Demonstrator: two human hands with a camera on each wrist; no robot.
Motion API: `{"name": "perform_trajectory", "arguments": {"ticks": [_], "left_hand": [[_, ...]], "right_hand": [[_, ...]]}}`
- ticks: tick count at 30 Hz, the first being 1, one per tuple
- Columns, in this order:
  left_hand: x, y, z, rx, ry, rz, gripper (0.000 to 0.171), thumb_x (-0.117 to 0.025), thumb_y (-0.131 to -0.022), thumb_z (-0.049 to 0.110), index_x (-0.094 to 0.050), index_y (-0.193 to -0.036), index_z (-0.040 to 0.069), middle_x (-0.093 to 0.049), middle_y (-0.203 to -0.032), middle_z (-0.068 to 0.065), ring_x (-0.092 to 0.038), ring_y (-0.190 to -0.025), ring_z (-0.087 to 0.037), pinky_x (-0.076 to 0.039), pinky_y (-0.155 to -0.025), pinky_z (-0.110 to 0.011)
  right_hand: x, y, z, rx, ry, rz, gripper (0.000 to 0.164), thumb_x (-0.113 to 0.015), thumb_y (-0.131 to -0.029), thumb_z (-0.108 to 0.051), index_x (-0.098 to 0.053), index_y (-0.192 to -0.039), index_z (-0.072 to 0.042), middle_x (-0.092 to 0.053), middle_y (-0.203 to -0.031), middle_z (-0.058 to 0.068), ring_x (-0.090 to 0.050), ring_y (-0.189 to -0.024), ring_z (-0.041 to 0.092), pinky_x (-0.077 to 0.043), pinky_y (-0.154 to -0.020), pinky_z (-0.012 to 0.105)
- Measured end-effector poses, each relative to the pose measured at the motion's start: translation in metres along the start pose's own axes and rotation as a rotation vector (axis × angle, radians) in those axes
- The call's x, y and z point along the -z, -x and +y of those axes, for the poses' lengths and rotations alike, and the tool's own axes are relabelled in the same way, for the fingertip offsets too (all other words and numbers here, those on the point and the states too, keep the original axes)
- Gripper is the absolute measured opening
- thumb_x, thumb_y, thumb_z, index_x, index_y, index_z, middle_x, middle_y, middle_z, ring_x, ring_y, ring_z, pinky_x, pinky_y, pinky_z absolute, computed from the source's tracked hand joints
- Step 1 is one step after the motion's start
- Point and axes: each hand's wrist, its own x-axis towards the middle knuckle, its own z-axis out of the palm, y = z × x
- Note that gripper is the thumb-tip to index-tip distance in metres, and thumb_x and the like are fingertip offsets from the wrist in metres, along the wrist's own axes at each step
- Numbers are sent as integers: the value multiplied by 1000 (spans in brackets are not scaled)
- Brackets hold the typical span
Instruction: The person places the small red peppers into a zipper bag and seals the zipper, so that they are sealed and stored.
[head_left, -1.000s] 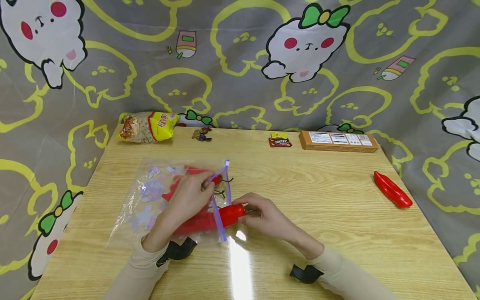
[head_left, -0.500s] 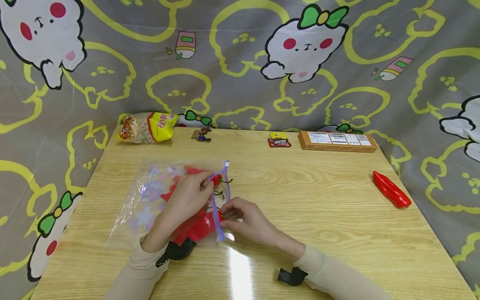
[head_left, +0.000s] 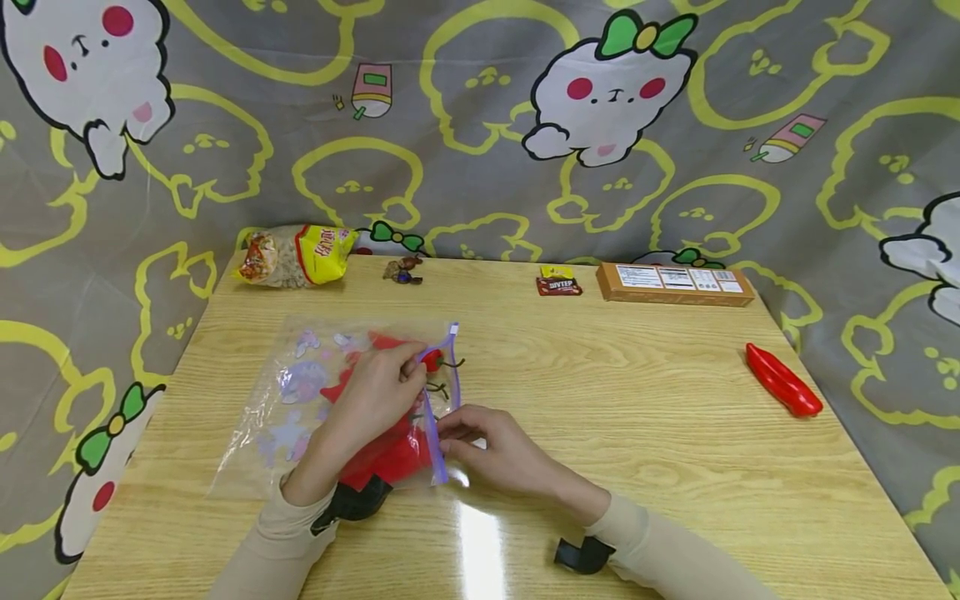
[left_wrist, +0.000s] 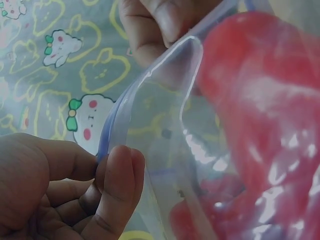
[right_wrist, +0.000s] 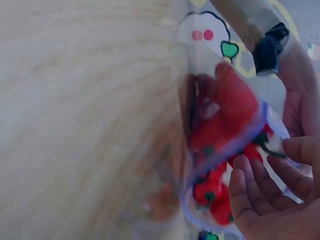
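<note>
A clear zip bag [head_left: 258, 417] with a purple seal and pale printed figures lies on the table at left, its mouth facing right. Several red peppers [head_left: 393, 454] with dark green stems are inside it. My left hand [head_left: 375, 392] pinches the upper layer at the bag's mouth, which the left wrist view shows close up. At the mouth's lower part is my right hand [head_left: 502, 454], fingers bent; in the right wrist view a pepper stem [right_wrist: 272, 149] lies between its thumb and fingertips. The bag's edge hides most of that pepper.
Another red pepper [head_left: 782, 381] lies at the table's right side. Along the back stand a yellow-labelled snack bag [head_left: 296, 254], small wrapped pieces [head_left: 403, 269], a small brown-and-yellow packet [head_left: 558, 281] and a long brown box [head_left: 677, 284]. A patterned curtain [head_left: 480, 183] hangs behind.
My right hand has moved left to the bag's mouth, and the red pepper it held has slid into the bag. My left hand has kept its pinch on the bag's edge.
</note>
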Motion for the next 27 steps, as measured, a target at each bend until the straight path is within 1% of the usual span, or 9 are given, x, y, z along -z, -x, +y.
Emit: {"name": "perform_trajectory", "arguments": {"ticks": [3, 6, 10, 13, 16, 20, 22, 24, 27], "left_hand": [[0, 0, 0, -9, -12, 12, 33, -54, -85, 9, -61, -117, 2, -52, -65, 3, -45, -49, -7, -33, -44, -22], [0, -1, 0, -11, -18, 22, 32, -55, -85, 9, -61, -116, 2, -52, -65, 3, -43, -49, -8, -32, -43, -22], [0, -1, 0, -1, -7, 19, 33, -55, -85, 9, -61, -117, 2, -52, -66, 2, -42, -48, -8, -31, -42, -22], [0, -1, 0, 1, -3, 17, 33, -55, -85, 9, -61, -117, 2, -52, -66, 2, -43, -48, -7, -31, -42, -21], [1, -1, 0, 5, 0, 17, 33, -55, -85, 9, -61, -117, 2, -51, -65, 2, -42, -47, -7, -30, -42, -21], [1, 0, 0, 5, 3, 13, 33, -55, -85, 8, -61, -117, 2, -50, -65, 2, -41, -46, -7, -29, -41, -21], [1, 0, 0, 4, 4, 11, 33, -55, -85, 8, -61, -117, 3, -50, -64, 2, -41, -47, -7, -29, -41, -21], [1, 0, -1, 6, 6, 11, 33, -55, -85, 8, -61, -117, 3, -51, -64, 2, -42, -46, -7, -29, -41, -21], [0, -1, -2, 4, 3, 11, 32, -54, -85, 8, -61, -117, 4, -51, -64, 2, -42, -46, -7, -30, -41, -21]], "right_hand": [[8, 3, 7, 20, 23, 37, 18, -58, -88, -4, -63, -105, -3, -65, -99, 9, -63, -89, 21, -50, -81, 32], [28, 9, 29, 69, 123, 126, 17, -60, -87, -7, -65, -103, -8, -65, -98, 4, -62, -87, 15, -50, -79, 30], [73, 24, 62, 90, 340, 316, 15, -62, -86, -9, -66, -100, -11, -66, -95, -1, -61, -82, 9, -51, -73, 30], [115, 41, 80, 40, 490, 467, 15, -62, -85, -9, -67, -100, -7, -66, -93, 4, -61, -80, 14, -51, -67, 31], [162, 62, 100, -62, 628, 617, 18, -60, -85, -9, -66, -101, -3, -65, -95, 10, -60, -81, 22, -48, -67, 34], [225, 97, 129, -263, 796, 732, 28, -53, -84, -10, -61, -108, 3, -58, -101, 23, -54, -89, 38, -41, -72, 49], [252, 118, 143, -375, 871, 744, 34, -51, -83, -11, -57, -112, 5, -52, -104, 30, -49, -93, 46, -37, -74, 56], [275, 137, 155, -513, 914, 721, 40, -50, -83, -12, -50, -119, 6, -47, -108, 34, -44, -95, 51, -33, -76, 60], [296, 159, 170, -727, 903, 628, 53, -50, -84, -18, -39, -130, 7, -38, -115, 39, -36, -99, 57, -30, -79, 64]]}}
